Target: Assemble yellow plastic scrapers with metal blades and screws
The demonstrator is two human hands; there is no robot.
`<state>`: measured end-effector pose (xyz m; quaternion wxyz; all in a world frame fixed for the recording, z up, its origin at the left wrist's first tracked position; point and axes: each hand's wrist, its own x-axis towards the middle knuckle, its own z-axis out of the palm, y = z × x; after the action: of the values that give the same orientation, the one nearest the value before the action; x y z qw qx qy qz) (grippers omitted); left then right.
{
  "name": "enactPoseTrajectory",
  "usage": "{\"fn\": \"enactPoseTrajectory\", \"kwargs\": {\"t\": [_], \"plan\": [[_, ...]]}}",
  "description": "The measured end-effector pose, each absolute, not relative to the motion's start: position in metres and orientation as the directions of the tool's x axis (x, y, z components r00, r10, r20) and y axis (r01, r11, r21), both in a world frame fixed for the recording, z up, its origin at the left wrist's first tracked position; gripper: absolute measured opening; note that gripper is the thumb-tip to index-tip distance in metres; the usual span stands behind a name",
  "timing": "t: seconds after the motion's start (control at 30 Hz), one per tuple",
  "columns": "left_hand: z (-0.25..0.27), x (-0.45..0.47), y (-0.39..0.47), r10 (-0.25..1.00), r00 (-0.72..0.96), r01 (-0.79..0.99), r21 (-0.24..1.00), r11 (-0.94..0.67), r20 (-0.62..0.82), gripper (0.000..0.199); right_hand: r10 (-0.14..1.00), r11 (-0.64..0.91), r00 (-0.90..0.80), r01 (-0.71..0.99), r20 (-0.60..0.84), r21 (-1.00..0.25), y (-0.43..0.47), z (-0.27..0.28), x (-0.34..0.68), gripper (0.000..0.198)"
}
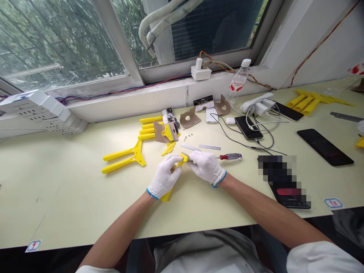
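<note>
Clock centre: the head of the yellow scraper [184, 157], near mid-view on my head camera. I read the left hand [165, 176] as closed around its handle, toward 7 o'clock. The right hand [206, 165] lies at 4 o'clock, fingertips at the scraper head; I cannot tell whether they grip. Screwdriver [233, 156]: 3 o'clock. Yellow plastic piece [168, 148]: 10 o'clock.

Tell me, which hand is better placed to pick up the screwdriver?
Probably the right hand: the screwdriver lies just beside it. The left hand is farther off and grips the yellow tool. The right would first have to leave the tool's head, where its fingertips are.
</note>
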<state>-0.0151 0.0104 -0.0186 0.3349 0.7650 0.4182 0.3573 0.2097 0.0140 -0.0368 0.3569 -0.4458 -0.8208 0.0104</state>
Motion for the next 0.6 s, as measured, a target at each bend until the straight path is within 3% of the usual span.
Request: {"fn": "enactPoseTrajectory", "kwargs": {"t": [0.6], "plan": [[-0.017,-0.0145,0.01,0.875,0.401,0.411,0.8,-0.437,0.271,0.036,0.726,0.603,-0.362,0.744,0.585,-0.288,0.0156,-0.038,0.2106,0.021]]}}
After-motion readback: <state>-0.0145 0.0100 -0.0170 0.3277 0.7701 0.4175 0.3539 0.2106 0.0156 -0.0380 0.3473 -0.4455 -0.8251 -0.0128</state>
